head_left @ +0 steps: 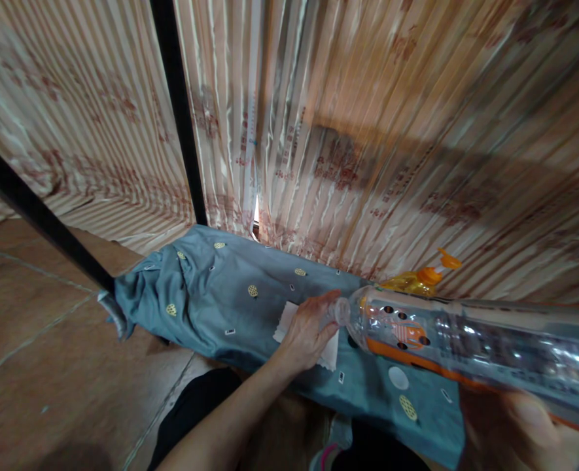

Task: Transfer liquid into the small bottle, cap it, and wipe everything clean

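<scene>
A large clear plastic bottle (446, 337) lay on its side between the two hands, its neck (339, 311) pointing left and its body running out past the right edge of the view. The left hand (307, 333) reached in from below and met the bottle at the narrow end, the thumb and fingers curled in around the neck with only a small gap between them. The right hand (512, 418) was at the lower right, below the thicker part of the bottle and seemingly touching its underside; it was blurred and partly hidden, so how far its fingers were closed could not be told. An orange-edged wrap with printed figures covered much of the bottle's body.

Under the left hand, a white cloth (329, 355) with a wavy edge showed on both sides of the fingers; whether the hand pressed on it was unclear. It lay over the low counter (235, 268), which was draped in blue-grey fabric printed with yellow pineapples. Just behind the bottle, close to the curtain (368, 163), stood a yellow pump bottle (417, 281) with an orange top, its lower part hidden. A pale round spot (398, 377) showed on the fabric in front of the bottle, nearer the right hand than the left.
</scene>
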A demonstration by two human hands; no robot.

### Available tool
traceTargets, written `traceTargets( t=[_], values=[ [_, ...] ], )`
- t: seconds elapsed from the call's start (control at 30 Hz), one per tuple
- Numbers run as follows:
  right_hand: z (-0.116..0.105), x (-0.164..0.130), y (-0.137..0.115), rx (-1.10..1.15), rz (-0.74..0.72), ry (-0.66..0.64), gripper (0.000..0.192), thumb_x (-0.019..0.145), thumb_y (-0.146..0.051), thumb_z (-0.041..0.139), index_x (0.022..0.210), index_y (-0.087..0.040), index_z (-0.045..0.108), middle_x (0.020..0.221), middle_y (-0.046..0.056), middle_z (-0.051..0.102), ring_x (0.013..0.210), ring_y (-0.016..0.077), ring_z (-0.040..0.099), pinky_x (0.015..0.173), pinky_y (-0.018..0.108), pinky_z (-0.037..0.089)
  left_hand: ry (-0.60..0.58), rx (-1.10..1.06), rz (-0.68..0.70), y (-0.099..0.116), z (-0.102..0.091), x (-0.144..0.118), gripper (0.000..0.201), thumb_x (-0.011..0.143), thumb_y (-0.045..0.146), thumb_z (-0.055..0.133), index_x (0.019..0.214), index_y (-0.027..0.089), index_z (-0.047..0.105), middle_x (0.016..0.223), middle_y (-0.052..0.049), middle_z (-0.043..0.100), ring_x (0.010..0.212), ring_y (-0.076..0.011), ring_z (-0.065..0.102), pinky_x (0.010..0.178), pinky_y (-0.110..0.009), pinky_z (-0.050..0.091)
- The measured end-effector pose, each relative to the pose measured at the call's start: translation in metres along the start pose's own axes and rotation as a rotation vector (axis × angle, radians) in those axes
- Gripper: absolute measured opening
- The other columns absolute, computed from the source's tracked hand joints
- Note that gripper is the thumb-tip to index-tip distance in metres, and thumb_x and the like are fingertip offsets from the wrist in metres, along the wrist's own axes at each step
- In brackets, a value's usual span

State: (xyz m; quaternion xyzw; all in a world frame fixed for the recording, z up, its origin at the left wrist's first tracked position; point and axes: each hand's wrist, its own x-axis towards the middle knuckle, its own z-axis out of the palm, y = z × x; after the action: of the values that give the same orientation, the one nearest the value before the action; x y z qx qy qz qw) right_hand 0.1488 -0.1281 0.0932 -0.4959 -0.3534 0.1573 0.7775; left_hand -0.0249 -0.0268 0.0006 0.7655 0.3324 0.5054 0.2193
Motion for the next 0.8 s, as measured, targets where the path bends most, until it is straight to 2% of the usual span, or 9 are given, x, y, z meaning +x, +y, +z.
traceTargets(
  t=[0.2, 0.63, 0.8],
  values=[
    [0.014, 0.007, -0.009, 0.096, 0.025, 0.043, 0.053, 0.052, -0.021, 0.077, 0.103, -0.029, 0.068, 0.112, 0.001, 0.064, 0.108, 0.0252, 0.061, 0.092, 0.048, 0.053, 0.003, 0.002, 0.004, 0.001, -0.001, -0.001, 0.048, 0.100, 0.044, 0.040, 0.143, 0.022, 0.040, 0.131, -0.013, 0.063, 0.119, -0.0256, 0.062, 0.100, -0.045, 0.051],
    [0.020, 0.002, -0.019, 0.019, -0.058, 0.046, 0.057, 0.056, -0.028, 0.078, 0.111, -0.027, 0.065, 0.117, 0.002, 0.063, 0.117, 0.0286, 0.056, 0.101, 0.053, 0.046, -0.003, -0.006, -0.018, 0.003, 0.000, 0.001, 0.049, 0.100, 0.047, 0.037, 0.142, 0.022, 0.042, 0.131, -0.013, 0.063, 0.118, -0.0260, 0.062, 0.100, -0.045, 0.050],
    [0.021, 0.000, -0.017, 0.020, -0.052, 0.106, 0.048, 0.054, -0.023, 0.077, 0.100, -0.030, 0.067, 0.110, -0.001, 0.065, 0.112, 0.0263, 0.058, 0.108, 0.053, 0.040, 0.028, -0.008, 0.015, 0.003, 0.001, 0.001, 0.051, 0.100, 0.050, 0.033, 0.140, 0.020, 0.043, 0.129, -0.015, 0.064, 0.115, -0.0256, 0.063, 0.097, -0.044, 0.051]
  ],
)
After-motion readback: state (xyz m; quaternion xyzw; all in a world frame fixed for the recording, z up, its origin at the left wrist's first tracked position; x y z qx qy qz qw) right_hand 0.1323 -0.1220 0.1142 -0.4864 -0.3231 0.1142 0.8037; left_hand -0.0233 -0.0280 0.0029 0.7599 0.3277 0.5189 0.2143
